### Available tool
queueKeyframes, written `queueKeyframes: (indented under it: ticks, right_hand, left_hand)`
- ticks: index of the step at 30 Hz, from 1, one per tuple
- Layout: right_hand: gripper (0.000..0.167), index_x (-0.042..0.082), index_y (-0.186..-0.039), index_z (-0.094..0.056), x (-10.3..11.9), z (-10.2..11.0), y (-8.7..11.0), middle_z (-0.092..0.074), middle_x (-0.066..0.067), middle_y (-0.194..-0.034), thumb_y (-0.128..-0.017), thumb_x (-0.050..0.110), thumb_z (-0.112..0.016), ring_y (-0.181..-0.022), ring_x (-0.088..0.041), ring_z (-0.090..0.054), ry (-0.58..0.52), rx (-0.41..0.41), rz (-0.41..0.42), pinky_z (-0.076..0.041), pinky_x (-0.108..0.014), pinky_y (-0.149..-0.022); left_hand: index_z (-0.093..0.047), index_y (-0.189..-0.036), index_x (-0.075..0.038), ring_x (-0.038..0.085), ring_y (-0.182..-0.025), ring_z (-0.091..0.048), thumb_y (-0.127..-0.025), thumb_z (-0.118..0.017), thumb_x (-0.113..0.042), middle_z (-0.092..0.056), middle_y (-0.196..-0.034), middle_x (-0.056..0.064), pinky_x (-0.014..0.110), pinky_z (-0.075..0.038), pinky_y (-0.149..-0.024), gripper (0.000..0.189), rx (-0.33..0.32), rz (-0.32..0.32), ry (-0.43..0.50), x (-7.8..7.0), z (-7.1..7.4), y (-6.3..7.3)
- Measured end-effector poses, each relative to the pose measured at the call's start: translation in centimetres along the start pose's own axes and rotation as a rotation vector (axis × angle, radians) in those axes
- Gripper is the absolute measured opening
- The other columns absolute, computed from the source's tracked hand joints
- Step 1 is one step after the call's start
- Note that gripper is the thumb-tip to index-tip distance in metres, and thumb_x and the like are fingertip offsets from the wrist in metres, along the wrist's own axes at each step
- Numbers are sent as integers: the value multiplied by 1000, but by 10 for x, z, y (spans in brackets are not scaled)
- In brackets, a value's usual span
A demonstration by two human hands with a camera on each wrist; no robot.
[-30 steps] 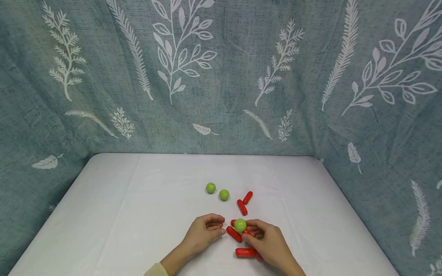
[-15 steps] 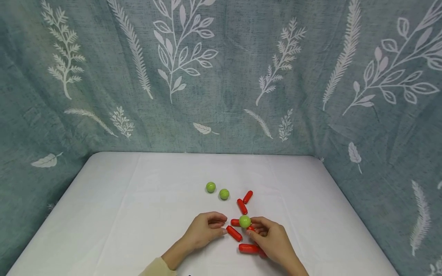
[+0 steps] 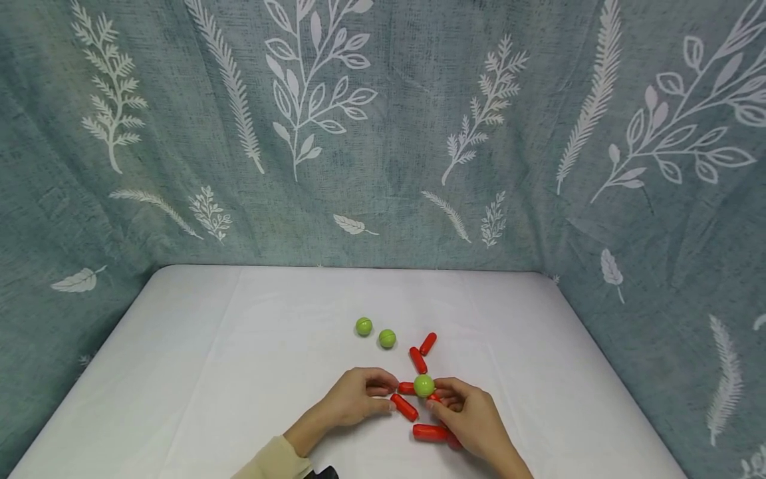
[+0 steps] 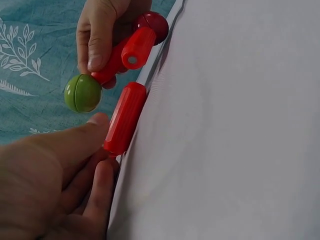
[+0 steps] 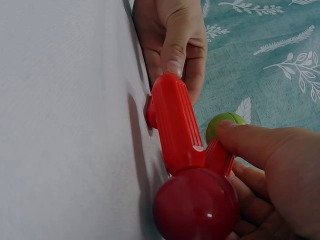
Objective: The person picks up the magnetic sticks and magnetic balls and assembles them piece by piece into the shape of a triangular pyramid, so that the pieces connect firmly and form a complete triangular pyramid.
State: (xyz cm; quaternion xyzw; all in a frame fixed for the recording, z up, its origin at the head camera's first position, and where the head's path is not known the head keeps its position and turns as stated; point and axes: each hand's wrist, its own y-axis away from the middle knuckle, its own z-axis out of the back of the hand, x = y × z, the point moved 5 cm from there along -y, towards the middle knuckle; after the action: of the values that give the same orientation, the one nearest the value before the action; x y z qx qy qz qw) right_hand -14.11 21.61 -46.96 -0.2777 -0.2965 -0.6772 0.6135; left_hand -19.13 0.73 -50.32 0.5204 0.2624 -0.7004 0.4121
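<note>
My right hand (image 3: 450,400) grips a small build: a green ball (image 3: 423,385) on a red rod, joined to a second rod (image 5: 175,125) and a red ball (image 5: 196,205). In the right wrist view its thumb (image 5: 250,142) presses the green ball (image 5: 224,124). My left hand (image 3: 376,394) is curled beside it, thumb (image 4: 85,135) and a finger pinching the near end of a loose-looking red rod (image 4: 125,117), which lies on the white table (image 3: 239,372). Whether that rod is joined to the build is unclear.
Two green balls (image 3: 363,326) (image 3: 387,338) and two red rods (image 3: 418,360) (image 3: 427,343) lie just beyond the hands. Another red rod (image 3: 429,432) lies under the right hand. A leaf-patterned teal cloth (image 3: 383,133) walls the table at the back and sides.
The right hand has carried the green ball a little away and to the right. The left hand has moved right, its thumb and finger closing on the rod's end.
</note>
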Motion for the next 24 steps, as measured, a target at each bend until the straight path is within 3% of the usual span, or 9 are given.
queueKeyframes:
  ticks: [6,16,24]
  right_hand:
    - [34,14,-115,-74,0,0,0,-71,5,-91,-84,22,-85,-78,-9,-62,-11,5,5,-53,-17,-68]
    - [34,14,-115,-74,-2,-2,0,-70,4,-91,-83,23,-85,-78,-9,-61,-3,6,1,-53,-17,-67]
    - [32,14,-113,-75,-2,-2,-1,-70,5,-90,-84,20,-85,-78,-8,-61,-21,-2,6,-53,-17,-68]
  left_hand:
    - [-74,-110,-15,9,-104,-70,-84,-84,-10,-73,-116,-1,15,-54,-88,29,26,-24,-84,3,-1,-6]
    - [-75,-111,-20,2,-106,-68,-84,-84,-9,-74,-114,-9,18,-53,-95,31,92,-91,-143,-1,-6,-8]
    - [-75,-108,-23,-4,-102,-65,-85,-83,-10,-73,-109,-15,21,-52,-97,27,104,-104,-212,-2,-6,-11]
